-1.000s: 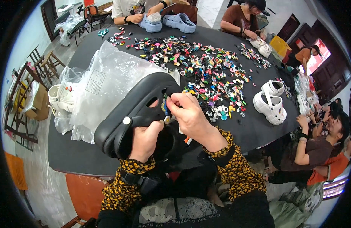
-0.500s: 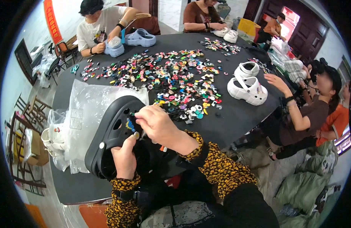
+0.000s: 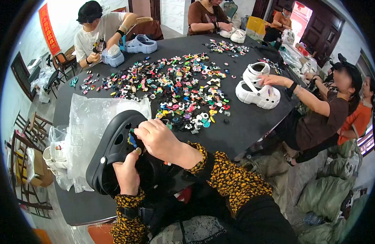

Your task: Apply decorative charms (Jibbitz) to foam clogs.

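A black clog is tilted up above the near left part of the table. My left hand grips it by the heel opening, thumb along the edge. A blue and yellow charm sits on its holed upper, and a pale round one lies by my left thumb. Over the upper, my right hand is closed in a pinch. A small green shoe charm peeks out at its fingertips; the fingers hide most of it.
Loose charms cover the middle of the black table. Clear plastic bags and white clogs lie left. A co-worker's hand is at white clogs on the right; another person handles blue clogs at far left.
The view has shifted slightly. My hands stay on the black clog, the right still pinching at its upper. The co-worker at right has lowered a hand onto the white clogs.
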Demonstrator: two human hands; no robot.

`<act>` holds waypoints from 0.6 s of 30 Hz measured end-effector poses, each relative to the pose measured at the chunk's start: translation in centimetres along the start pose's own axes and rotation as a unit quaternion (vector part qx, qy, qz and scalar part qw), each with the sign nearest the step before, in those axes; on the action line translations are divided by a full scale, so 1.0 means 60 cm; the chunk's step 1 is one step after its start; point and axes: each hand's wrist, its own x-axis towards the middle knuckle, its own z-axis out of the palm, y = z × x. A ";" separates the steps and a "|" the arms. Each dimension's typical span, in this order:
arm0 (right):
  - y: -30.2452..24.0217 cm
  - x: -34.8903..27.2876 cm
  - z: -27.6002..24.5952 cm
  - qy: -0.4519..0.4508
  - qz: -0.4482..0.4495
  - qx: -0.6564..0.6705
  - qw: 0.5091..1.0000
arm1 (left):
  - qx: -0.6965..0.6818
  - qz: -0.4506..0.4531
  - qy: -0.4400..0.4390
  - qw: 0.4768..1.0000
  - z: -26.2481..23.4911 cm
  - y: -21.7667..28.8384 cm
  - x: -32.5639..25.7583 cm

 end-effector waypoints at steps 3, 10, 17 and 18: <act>0.005 -0.004 0.001 0.002 0.005 0.022 1.000 | 0.010 0.005 0.015 1.000 0.011 0.003 -0.001; -0.016 -0.001 -0.006 0.037 0.035 0.062 0.997 | 0.013 0.003 0.022 1.000 0.006 -0.002 -0.002; -0.019 -0.004 -0.011 0.005 0.082 0.090 0.993 | 0.009 0.016 0.026 0.999 0.002 -0.004 -0.003; -0.018 -0.007 -0.011 0.006 0.080 0.085 0.993 | 0.010 0.016 0.025 1.000 0.005 -0.004 -0.003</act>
